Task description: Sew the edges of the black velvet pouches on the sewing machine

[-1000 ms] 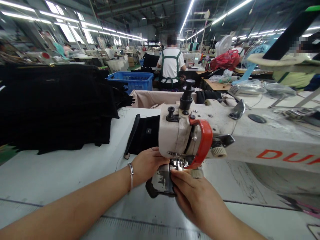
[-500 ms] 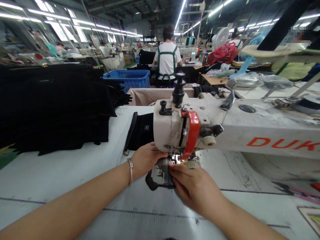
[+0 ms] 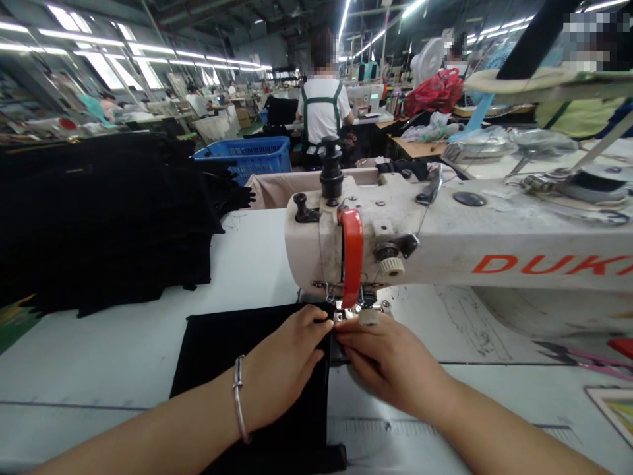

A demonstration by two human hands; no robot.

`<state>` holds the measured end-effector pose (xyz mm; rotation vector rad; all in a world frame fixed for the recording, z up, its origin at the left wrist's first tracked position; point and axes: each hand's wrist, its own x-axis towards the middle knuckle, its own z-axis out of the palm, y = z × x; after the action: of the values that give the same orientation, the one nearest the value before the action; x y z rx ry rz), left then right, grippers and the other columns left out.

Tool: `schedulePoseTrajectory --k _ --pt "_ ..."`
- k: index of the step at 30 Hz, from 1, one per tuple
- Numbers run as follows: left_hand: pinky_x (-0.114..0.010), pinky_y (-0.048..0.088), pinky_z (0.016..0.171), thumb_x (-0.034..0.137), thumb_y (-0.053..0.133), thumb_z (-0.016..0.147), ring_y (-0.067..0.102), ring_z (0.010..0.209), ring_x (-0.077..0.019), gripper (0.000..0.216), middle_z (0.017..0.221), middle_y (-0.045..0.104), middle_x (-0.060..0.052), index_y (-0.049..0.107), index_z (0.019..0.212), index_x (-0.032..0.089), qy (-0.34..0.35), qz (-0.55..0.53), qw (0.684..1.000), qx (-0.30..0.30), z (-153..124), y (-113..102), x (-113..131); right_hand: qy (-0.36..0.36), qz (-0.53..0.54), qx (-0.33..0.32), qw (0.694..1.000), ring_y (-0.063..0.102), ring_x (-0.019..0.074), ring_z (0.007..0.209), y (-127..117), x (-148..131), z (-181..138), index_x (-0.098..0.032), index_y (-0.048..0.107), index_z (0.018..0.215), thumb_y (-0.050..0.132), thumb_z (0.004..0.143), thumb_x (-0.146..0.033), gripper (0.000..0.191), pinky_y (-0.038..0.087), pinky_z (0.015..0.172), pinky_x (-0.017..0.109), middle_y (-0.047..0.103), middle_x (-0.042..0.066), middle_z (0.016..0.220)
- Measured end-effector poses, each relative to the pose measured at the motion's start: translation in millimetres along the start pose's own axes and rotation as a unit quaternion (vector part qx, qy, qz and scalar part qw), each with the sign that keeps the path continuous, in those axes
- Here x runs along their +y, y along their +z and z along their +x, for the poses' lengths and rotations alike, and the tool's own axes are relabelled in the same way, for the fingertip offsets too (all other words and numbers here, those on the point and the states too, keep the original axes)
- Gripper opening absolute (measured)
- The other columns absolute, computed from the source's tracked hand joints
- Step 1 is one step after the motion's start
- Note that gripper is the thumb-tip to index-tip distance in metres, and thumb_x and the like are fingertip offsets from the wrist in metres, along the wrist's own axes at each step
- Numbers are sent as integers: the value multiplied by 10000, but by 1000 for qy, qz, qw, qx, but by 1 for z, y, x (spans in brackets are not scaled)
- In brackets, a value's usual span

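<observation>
Left hand (image 3: 281, 363) arches, grip spread, on flat black cloth (image 3: 212, 346) before the white metal sewing machine (image 3: 440, 234)! Right hand (image 3: 398, 359) curls there, grip unclear.

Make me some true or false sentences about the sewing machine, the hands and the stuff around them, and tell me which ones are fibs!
1. The left hand is on the black cloth. True.
2. The bracelet is on the right wrist. False: it is on the left wrist.
3. The right hand is near the metal foot of the sewing machine. True.
4. The basket in the background is yellow. False: it is blue.
5. The big black pile is on the left side of the picture. True.
6. The big letters on the sewing machine are green. False: they are orange-red.
</observation>
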<state>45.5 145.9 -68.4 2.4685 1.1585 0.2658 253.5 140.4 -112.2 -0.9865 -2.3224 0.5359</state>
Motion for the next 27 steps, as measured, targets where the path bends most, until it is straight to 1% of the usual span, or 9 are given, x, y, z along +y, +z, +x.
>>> schedulePoseTrajectory --k 4,8,10,13,17,20,23,25,27 --pt "-416 443 1094 5 536 849 517 1251 -220 450 1342 534 -114 545 1277 144 23 2 1000 6 -2 -1 -13 -5 4 12 1000 603 238 1018 0 -1 1 -158 702 1050 454 927 -148 278 486 908 425 680 91 1047" --pt "-470 424 1101 133 547 925 509 1268 -235 350 1329 583 -73 582 1268 195 109 52 993 -7 1 -5 -42 0 2 17 1000 600 234 1006 -1 -1 2 -159 709 1033 466 924 -153 267 487 903 414 680 85 988" --pt "-483 398 1119 139 495 957 449 1328 -232 373 1382 545 -64 542 1319 216 139 69 988 8 -1 -2 -50 -1 -2 12 1000 596 231 1009 -1 -1 1 -160 710 997 467 919 -142 256 480 911 412 675 76 945" --pt "-470 408 1119 99 451 957 383 1379 -224 458 1450 471 -79 440 1403 203 123 88 987 46 -9 9 -44 -10 -6 5 1000 599 216 995 0 -1 1 -162 702 979 458 920 -129 253 468 925 410 673 64 932" --pt "-468 429 1108 105 445 959 384 1378 -229 467 1459 456 -88 406 1417 191 96 114 986 79 -15 23 -30 -8 -12 10 1000 598 211 984 0 -1 0 -153 698 1001 453 922 -125 258 467 909 400 675 69 919" --pt "-472 408 1123 113 444 967 363 1392 -229 452 1473 438 -87 412 1412 189 95 120 986 72 -13 25 -32 -14 -10 6 1000 584 208 998 -6 -1 -1 -171 694 1006 478 904 -110 246 458 904 394 672 65 984" --pt "-490 388 1129 139 452 975 328 1413 -232 445 1490 419 -79 412 1415 186 95 126 986 56 -14 17 -31 -31 -4 -16 999 572 200 981 -13 -7 -8 -206 687 1014 509 871 -80 261 454 884 386 657 47 1035" --pt "-506 391 1118 175 465 978 317 1418 -239 455 1493 419 -64 400 1428 193 100 137 985 39 -22 10 -22 -37 -5 -35 999 561 206 982 -16 -14 -16 -230 686 1007 549 837 -73 268 455 865 384 645 37 1041" --pt "-490 410 1102 214 483 974 352 1401 -243 456 1483 437 -57 414 1424 192 121 149 981 15 -35 5 -8 -39 -4 -49 998 552 215 970 -15 -23 -26 -239 688 986 610 805 -94 244 461 830 376 637 36 1030"
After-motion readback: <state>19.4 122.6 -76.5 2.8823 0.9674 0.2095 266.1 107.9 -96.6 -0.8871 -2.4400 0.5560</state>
